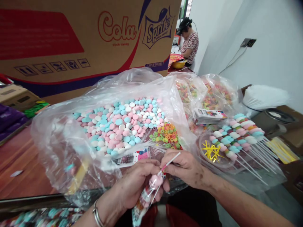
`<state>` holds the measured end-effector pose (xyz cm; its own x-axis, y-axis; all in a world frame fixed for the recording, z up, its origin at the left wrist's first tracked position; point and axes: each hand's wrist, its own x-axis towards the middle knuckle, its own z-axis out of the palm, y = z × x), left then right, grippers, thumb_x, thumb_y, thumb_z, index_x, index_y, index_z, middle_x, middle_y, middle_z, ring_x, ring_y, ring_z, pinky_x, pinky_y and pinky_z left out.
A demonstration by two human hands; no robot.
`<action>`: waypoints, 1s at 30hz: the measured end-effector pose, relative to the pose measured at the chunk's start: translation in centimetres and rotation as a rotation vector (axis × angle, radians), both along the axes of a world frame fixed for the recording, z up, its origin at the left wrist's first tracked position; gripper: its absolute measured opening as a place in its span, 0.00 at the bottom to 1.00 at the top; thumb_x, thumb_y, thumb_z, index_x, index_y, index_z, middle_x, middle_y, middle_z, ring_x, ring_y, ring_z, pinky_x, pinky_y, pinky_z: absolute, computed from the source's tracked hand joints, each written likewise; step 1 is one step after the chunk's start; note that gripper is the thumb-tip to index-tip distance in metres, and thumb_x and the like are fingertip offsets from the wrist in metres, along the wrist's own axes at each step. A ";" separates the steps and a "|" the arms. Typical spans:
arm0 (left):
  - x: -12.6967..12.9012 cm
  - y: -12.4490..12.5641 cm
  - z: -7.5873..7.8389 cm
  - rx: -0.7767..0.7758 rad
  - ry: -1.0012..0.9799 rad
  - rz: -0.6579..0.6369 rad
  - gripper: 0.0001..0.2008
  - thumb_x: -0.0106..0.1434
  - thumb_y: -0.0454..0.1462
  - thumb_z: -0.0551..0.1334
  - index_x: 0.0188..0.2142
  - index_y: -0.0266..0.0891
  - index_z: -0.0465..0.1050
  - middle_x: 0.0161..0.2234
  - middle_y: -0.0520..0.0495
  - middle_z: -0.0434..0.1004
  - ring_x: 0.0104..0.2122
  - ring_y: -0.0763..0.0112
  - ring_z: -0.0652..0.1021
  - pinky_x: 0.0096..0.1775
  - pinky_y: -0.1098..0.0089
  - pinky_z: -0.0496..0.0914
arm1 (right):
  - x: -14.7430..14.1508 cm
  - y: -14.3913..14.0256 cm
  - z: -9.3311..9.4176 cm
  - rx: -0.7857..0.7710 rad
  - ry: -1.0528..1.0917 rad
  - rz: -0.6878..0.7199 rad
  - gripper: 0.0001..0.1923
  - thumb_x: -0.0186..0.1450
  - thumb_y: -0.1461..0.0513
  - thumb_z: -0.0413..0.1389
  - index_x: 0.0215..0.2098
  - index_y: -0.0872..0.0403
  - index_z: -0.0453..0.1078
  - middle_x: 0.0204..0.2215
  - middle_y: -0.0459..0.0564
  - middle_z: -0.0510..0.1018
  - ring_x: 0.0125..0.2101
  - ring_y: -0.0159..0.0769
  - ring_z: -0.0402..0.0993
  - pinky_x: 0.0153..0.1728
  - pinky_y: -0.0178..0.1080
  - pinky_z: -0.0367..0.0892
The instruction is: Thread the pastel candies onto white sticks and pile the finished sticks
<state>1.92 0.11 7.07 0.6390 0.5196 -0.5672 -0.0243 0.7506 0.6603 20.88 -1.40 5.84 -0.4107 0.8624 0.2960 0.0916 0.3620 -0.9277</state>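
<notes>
- Holding a candy skewer at lower centre of the frame, both hands on it
- left hand wrapped around the narrow clear wrapper with the pink candy inside, fingers curled shut on it
- right hand pinches the white stick between thumb and fingertips, just right of the left hand
- stick's long axis runs from lower left up to upper right (candy end low in the wrapper, bare end pointing up-right past the right hand)
- right hand nearer the free stick end, left nearer the candy end; hands nearly touching
- behind them, mid frame: open plastic bag of pastel round candies, small heap of ring candies
- right of frame: finished skewers laid in a row, gold twist ties in a clear tub
- upper left: cardboard box; another person seated upper centre-right
</notes>
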 end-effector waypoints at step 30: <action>0.5 -0.8 0.5 0.148 0.098 -0.430 0.18 0.56 0.48 0.62 0.21 0.37 0.66 0.18 0.52 0.66 0.12 0.80 0.61 0.14 0.77 0.53 | 1.4 -3.3 2.9 0.889 -0.908 0.027 0.12 0.69 0.67 0.46 0.35 0.60 0.71 0.29 0.50 0.72 0.32 0.38 0.62 0.47 0.49 0.60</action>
<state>2.40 -0.66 7.52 0.7610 0.2997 -0.5754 0.3363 0.5762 0.7449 22.24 -4.65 8.69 -0.7828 0.5003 0.3701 0.5473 0.8365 0.0268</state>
